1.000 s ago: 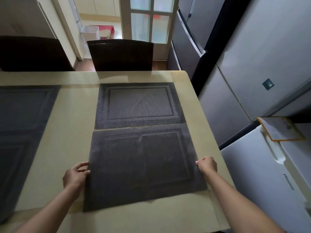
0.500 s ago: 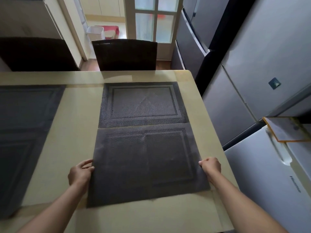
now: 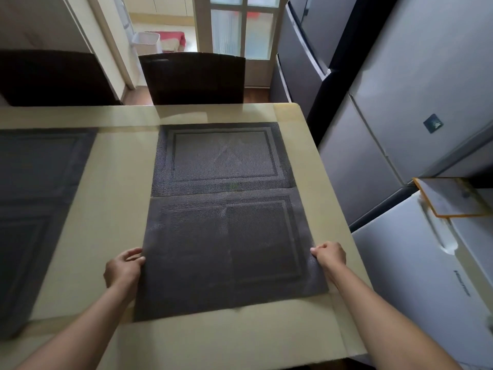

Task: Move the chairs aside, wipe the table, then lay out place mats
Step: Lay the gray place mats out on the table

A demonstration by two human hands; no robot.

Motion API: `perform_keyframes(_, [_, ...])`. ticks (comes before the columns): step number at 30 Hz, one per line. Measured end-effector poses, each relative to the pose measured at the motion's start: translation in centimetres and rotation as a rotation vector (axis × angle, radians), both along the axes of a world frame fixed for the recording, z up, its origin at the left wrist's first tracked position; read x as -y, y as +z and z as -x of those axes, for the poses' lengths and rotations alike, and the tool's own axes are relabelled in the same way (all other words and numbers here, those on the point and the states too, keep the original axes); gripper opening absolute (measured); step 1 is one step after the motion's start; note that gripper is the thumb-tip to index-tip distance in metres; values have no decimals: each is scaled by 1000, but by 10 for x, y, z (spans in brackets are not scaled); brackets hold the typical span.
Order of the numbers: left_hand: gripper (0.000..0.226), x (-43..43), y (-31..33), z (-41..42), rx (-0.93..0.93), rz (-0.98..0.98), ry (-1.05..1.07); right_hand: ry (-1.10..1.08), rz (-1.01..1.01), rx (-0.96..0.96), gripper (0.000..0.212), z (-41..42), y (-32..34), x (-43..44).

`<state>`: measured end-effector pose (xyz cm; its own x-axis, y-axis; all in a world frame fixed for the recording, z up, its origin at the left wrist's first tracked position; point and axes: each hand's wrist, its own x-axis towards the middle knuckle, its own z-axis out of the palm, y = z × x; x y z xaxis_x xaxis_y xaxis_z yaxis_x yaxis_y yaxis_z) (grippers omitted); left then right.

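both hands [image 3: 122,268] gripping near mat [image 3: 226,252]

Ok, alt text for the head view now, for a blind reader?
The left hand and right hand grip the side edges of the near place mat, flat on the beige table, its far edge meeting the far place mat. More mats lie left; dark chairs stand beyond, grey fridges right.

**One head cam, aimed fwd & down**

Single wide-angle view from the person's head, tilted down over the counter [image 3: 112,198], close in. Arms [image 3: 80,329] enter at bottom, mat [image 3: 226,249] centre frame. Chairs [image 3: 192,76] along top, fridges [image 3: 400,102] bowed at right.
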<state>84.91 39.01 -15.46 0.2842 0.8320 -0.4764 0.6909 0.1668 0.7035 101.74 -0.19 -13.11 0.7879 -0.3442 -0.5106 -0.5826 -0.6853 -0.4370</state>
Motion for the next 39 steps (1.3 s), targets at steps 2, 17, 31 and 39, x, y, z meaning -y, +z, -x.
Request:
perform_keyframes(2, [25,2,3,0,-1,-3,-11,16,12,4,17,0,0,0])
perform_keyframes(17, [26,8,9,-1,-15,-45,-12,72,53,10,14,0,-6,1])
perform_keyframes(31, [51,29,-3,13,-77,-495,-652,777,431,393,42,36,-16,-16])
perform_keyframes(39, [59,50,-18,27,-232,-538,-918,967,427,307,57,48,-24,-26])
